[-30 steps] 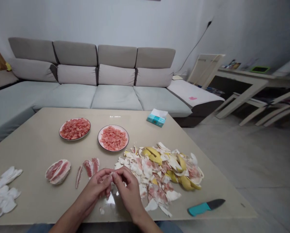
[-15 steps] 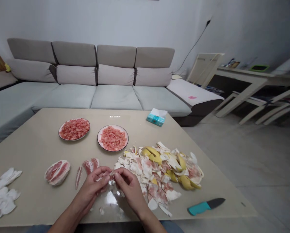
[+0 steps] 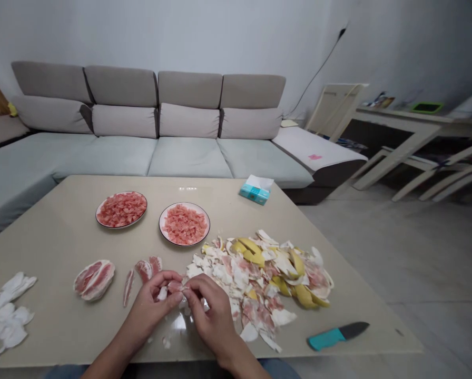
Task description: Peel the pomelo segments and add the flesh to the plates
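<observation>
My left hand is closed around a pink pomelo segment with bits of white membrane on it. From the other side, the thumb and forefinger of my right hand pinch that segment's edge. Beyond my left hand lie more pomelo segments, and a thin segment is beside them. Farther left sits a peeled pomelo chunk in white pith. Right of my hands spreads a heap of pith, membrane and yellow peel.
Two plates, a left one and a right one, hold pink pulp pieces. A tissue pack lies at the back. A teal-handled knife rests near the front right edge. Crumpled tissues lie at left. A sofa stands behind the table.
The pink segment shows more between my fingers. My right fingers have shifted on its edge, and my left hand has turned slightly. The plates and heap stay as they were.
</observation>
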Motion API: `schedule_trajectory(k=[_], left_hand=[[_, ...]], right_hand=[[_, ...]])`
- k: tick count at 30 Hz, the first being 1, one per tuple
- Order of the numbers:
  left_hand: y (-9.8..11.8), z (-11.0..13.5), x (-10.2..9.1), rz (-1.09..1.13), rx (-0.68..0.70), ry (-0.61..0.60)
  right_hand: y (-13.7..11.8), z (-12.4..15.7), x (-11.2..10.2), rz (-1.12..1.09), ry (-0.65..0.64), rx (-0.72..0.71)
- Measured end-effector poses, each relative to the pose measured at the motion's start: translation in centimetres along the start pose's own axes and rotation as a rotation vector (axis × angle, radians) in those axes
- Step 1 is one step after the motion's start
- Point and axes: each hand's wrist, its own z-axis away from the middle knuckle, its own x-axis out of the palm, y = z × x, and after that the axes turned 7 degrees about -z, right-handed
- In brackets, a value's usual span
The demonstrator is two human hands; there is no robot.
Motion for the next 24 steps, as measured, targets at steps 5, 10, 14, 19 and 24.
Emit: schedule_trajectory(k=[5, 10, 14, 19, 24], left_hand=[[0.45, 0.32, -0.23, -0.014, 0.018, -0.065], [0.63, 0.41, -0.36, 0.008, 0.019, -0.103], [0.44, 0.29, -0.53, 0.040, 0.028, -0.138], [0.19, 0.17, -0.36, 0.159, -0.066, -0.126], [-0.30, -0.22, 0.12, 0.441, -0.158, -0.122]], right_hand=[[-0.05, -0.05, 0.14, -0.259, -0.032, 0.316], [0.45, -0.10, -0.02, -0.503, -0.113, 0.470], [0.84, -0.11, 0.05, -0.627, -0.122, 0.551], [0.66, -0.26, 0.20, -0.565, -0.055, 0.532], [0.66, -0.15, 0.25, -0.429, -0.024, 0.430]])
